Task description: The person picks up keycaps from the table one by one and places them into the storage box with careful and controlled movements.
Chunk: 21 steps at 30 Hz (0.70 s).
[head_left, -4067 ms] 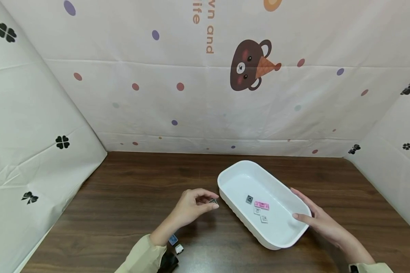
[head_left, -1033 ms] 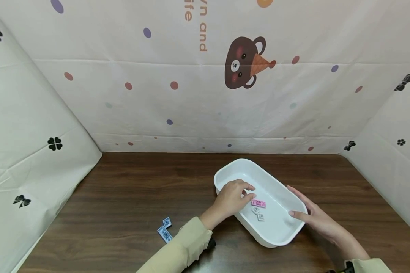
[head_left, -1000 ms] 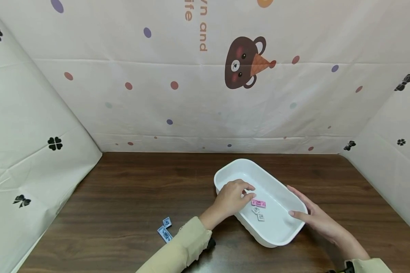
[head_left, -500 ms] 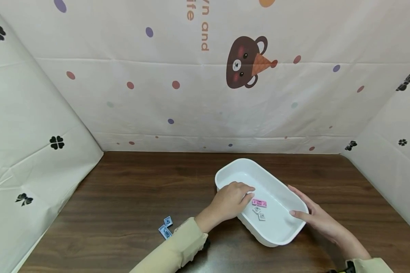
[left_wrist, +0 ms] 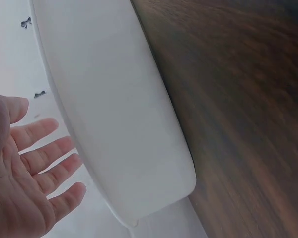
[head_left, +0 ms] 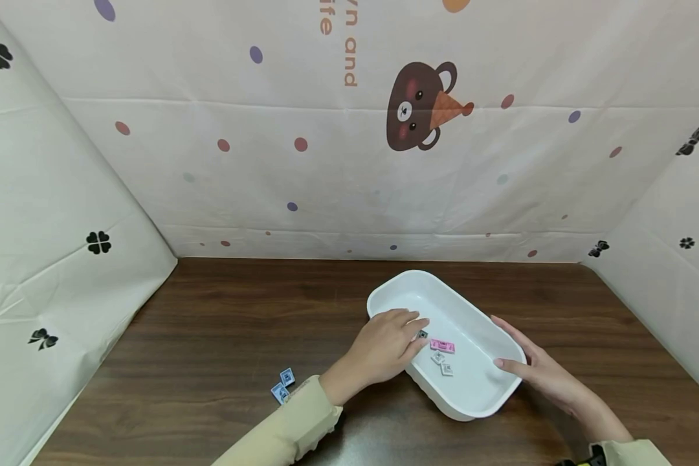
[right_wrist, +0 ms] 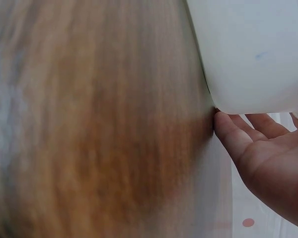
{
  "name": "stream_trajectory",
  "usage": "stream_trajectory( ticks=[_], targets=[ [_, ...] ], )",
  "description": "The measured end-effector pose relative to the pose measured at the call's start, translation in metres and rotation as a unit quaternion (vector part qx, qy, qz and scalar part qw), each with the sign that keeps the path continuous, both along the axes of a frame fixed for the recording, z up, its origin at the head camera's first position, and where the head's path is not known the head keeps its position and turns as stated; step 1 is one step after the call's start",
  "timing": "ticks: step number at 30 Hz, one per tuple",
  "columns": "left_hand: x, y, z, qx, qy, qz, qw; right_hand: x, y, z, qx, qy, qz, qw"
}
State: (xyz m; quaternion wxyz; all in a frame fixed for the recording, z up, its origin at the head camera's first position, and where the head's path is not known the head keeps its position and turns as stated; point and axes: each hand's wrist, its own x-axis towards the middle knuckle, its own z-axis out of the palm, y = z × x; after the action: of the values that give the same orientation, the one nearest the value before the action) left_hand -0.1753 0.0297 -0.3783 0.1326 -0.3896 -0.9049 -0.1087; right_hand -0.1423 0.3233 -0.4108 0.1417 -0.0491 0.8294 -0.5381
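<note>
My left hand (head_left: 387,346) hovers over the left rim of a white plastic tub (head_left: 472,388), its fingers spread and loosely bent. In the left wrist view the left hand's fingers (left_wrist: 44,158) hold nothing, and the tub's outer wall stands beside them. Just past the fingertips a small dark grey tile (head_left: 422,334) lies in the tub, partly covered by the hand. A pink oblong tile (head_left: 443,346) and two small white tiles (head_left: 446,369) lie near it. My right hand (head_left: 550,378) grips the tub's right end, thumb inside the rim, fingers outside.
Two blue tiles, a square one (head_left: 287,377) and another (head_left: 279,393) partly behind the left sleeve (head_left: 285,424), lie on the brown wooden table (head_left: 239,310). White printed cloth (head_left: 239,181) walls the table at the back and sides.
About four seconds ago my left hand pinched a small dark piece left of the tub. It then reached inside, and now draws back leftward without it. My right hand stays on the rim.
</note>
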Motion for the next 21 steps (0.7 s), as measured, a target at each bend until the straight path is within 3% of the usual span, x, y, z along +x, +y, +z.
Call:
stream_trajectory(
  ticks=[13,21],
  targets=[
    [0.009,-0.025,0.000,-0.019,0.048,0.000,0.9987,-0.001,0.001,0.000,-0.001,-0.003,0.002,1.000],
    [0.015,-0.039,-0.001,-0.044,0.034,0.005,0.9984,-0.001,0.000,0.001,0.007,-0.004,0.001,1.000]
  ],
)
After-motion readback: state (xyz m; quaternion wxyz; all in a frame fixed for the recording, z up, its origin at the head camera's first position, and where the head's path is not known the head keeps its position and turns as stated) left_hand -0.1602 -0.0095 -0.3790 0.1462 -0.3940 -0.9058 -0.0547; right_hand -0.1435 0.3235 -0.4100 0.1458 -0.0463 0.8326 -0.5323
